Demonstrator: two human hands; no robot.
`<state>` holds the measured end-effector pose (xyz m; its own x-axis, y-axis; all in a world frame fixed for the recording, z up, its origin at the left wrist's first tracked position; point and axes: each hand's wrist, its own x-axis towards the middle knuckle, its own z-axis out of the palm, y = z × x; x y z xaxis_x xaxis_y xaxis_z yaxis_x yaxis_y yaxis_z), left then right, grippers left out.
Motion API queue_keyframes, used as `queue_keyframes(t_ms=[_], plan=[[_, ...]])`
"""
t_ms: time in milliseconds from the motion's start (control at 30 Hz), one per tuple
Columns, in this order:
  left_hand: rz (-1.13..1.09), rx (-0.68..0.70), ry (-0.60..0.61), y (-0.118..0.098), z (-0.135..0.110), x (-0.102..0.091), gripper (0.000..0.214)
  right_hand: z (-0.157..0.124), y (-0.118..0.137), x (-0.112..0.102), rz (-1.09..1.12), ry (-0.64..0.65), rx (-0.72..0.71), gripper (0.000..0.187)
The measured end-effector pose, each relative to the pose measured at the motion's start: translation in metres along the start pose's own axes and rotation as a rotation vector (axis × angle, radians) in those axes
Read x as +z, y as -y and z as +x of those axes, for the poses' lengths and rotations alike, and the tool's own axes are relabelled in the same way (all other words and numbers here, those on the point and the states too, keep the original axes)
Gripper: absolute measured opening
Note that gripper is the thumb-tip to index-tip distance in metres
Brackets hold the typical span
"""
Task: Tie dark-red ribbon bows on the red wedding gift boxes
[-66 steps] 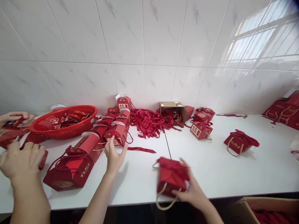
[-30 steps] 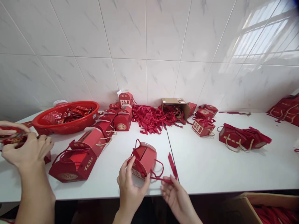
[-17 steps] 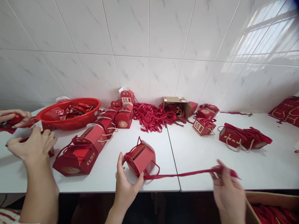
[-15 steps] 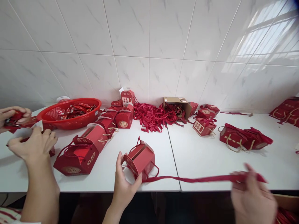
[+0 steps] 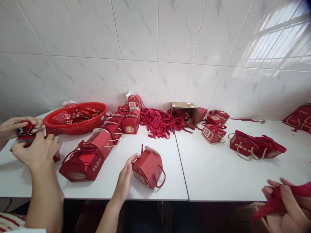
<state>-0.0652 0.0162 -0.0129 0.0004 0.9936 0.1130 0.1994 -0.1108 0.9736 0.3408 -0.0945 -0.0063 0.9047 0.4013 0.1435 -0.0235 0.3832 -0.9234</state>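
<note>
My left hand (image 5: 123, 181) is against the left end of a red gift box (image 5: 149, 168), its fingers reaching the box's upper edge and the thumb hidden. The box sits on the white table near the front edge, with a dark red cord handle at its side. At the far lower right, my right hand (image 5: 290, 202) is closed around a red ribbon (image 5: 272, 204), past the table's front edge. The ribbon's right end runs out of view.
At left, another person's hands (image 5: 40, 147) handle wrapped sweets over a box. A red basket (image 5: 99, 121) holds sweets. A row of gift boxes (image 5: 84, 161), a ribbon heap (image 5: 156, 123), a carton (image 5: 198, 115) and ribboned boxes (image 5: 257, 145) stand on the table (image 5: 213, 176).
The ribbon has come away from the box and is bunched in my right hand, which moved right. The box has turned slightly, and my left hand has shifted to its left end.
</note>
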Motion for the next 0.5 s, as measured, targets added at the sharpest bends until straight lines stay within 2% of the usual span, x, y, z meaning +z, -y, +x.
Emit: queue_keyframes(t_ms=[67, 100, 200, 233, 267, 333, 367, 400, 433, 500], plan=[[0.016, -0.092, -0.045, 0.002, 0.003, -0.005, 0.065, -0.009, -0.002, 0.01, 0.02, -0.012, 0.008, 0.036], [0.034, -0.133, -0.025, 0.004, 0.004, -0.007, 0.065, -0.015, -0.002, 0.014, 0.019, -0.003, 0.034, 0.034], [0.073, -0.155, 0.143, 0.013, 0.004, -0.009, 0.057, -0.028, 0.001, 0.022, 0.015, 0.106, 0.164, 0.035], [0.08, -0.149, 0.143, 0.015, 0.004, -0.007, 0.055, -0.031, 0.001, 0.024, 0.02, 0.169, 0.208, 0.036], [0.09, -0.145, 0.08, 0.015, 0.002, -0.005, 0.055, -0.033, 0.001, 0.026, 0.02, 0.235, 0.243, 0.036], [0.13, -0.118, -0.189, 0.012, -0.003, 0.004, 0.055, -0.035, 0.0, 0.031, 0.011, 0.334, 0.273, 0.035], [0.164, -0.083, -0.321, 0.009, -0.008, 0.009, 0.055, -0.036, -0.002, 0.034, 0.005, 0.353, 0.273, 0.034], [0.204, -0.024, -0.397, 0.004, -0.013, 0.015, 0.053, -0.037, -0.004, 0.037, -0.003, 0.36, 0.273, 0.034], [0.253, 0.057, -0.409, -0.002, -0.019, 0.022, 0.051, -0.039, -0.006, 0.039, -0.016, 0.361, 0.275, 0.034], [0.389, 0.223, -0.322, -0.012, -0.03, 0.037, 0.048, -0.043, -0.011, 0.043, -0.074, 0.407, 0.294, 0.035]])
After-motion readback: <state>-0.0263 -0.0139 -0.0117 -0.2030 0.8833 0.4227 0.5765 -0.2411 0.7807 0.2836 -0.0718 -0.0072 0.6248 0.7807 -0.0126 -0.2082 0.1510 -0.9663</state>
